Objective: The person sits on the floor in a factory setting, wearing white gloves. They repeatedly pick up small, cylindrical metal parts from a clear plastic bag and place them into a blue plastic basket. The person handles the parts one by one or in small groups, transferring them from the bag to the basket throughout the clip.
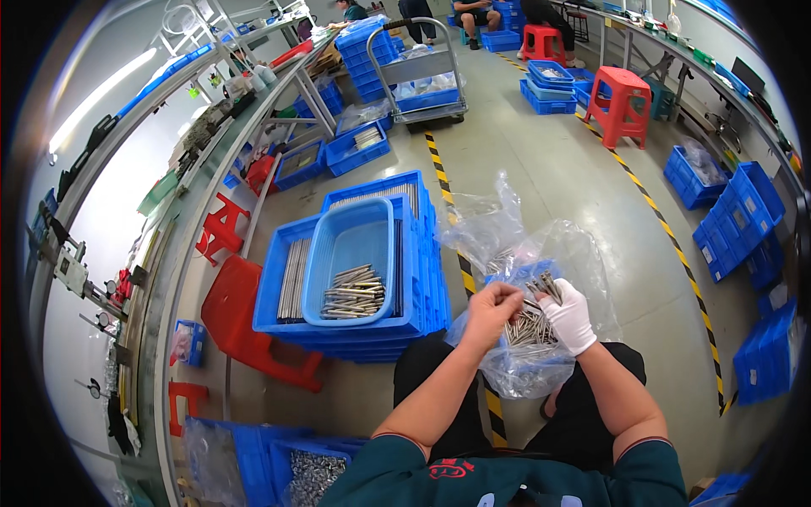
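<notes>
My right hand [571, 321], in a white glove, is closed round a bunch of slim metal rods [545, 288] whose ends stick up past the fingers. Beside it, my bare left hand [492, 316] has its thumb and fingers pinched together; what is between them is too small to tell. Below both hands, a clear plastic bag [517, 382] lies open over something blue between my knees, with many loose metal rods [530, 328] in it. To the left, a light blue basin [352, 226] holds a pile of similar rods [355, 293].
The basin rests on stacked blue crates [338, 334] packed with rods. A red stool [245, 317] stands left of them, by a long workbench [182, 253]. Ahead are a trolley [422, 84] and another red stool [618, 106]. Several people are at the back.
</notes>
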Demonstrator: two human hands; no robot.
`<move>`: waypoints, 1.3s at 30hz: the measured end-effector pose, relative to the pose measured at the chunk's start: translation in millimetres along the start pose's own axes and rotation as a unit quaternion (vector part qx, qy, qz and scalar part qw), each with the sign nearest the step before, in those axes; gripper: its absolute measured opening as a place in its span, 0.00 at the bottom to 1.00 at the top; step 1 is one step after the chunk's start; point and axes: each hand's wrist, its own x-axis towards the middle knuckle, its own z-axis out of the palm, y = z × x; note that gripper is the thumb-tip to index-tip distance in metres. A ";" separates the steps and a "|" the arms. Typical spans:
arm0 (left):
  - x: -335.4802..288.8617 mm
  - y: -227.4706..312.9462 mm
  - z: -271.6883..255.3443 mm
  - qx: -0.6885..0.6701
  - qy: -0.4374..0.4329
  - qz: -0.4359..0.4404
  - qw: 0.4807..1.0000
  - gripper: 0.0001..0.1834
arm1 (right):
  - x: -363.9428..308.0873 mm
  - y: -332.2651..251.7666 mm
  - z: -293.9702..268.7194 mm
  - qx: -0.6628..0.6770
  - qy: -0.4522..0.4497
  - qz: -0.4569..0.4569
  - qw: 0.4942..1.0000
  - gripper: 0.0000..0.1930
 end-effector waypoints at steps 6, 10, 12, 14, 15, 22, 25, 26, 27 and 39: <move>3.3 1.5 -8.2 -0.024 0.039 0.006 0.999 0.07 | -0.6 -21.5 1.1 0.059 -0.070 0.061 0.994 0.06; 4.6 1.5 -8.6 -0.045 0.005 -0.017 0.999 0.07 | -1.5 -14.4 0.8 0.063 -0.109 0.107 0.986 0.07; 4.7 -0.2 -10.3 -0.054 -0.003 -0.027 0.998 0.07 | -1.7 -10.0 1.5 0.057 -0.106 0.079 0.990 0.07; 5.0 0.1 -7.3 -0.065 -0.009 -0.041 0.997 0.07 | -2.4 -9.2 -0.1 0.061 -0.096 0.075 0.991 0.07; 3.0 1.3 -5.3 -0.072 -0.009 -0.049 0.996 0.07 | -3.8 -8.3 2.0 0.088 -0.092 0.067 0.990 0.07; 0.4 5.1 -10.4 -0.014 -0.023 -0.058 0.998 0.06 | -7.8 -11.7 1.5 -0.005 -0.078 0.007 0.997 0.10; 3.0 6.4 -3.5 0.015 -0.015 -0.031 0.999 0.07 | -4.5 3.0 -0.7 0.039 -0.088 0.028 0.995 0.10; 3.0 6.4 -3.2 0.026 -0.010 -0.024 0.999 0.08 | -3.9 4.5 0.0 0.068 -0.090 0.040 0.993 0.11; 3.0 6.6 -4.4 0.031 -0.018 -0.021 0.999 0.08 | -3.4 5.6 -0.1 0.096 -0.091 0.051 0.990 0.11; 6.2 0.9 -11.1 -0.028 0.027 -0.002 0.999 0.05 | -5.5 -3.5 -2.8 -0.008 -0.138 0.035 0.990 0.12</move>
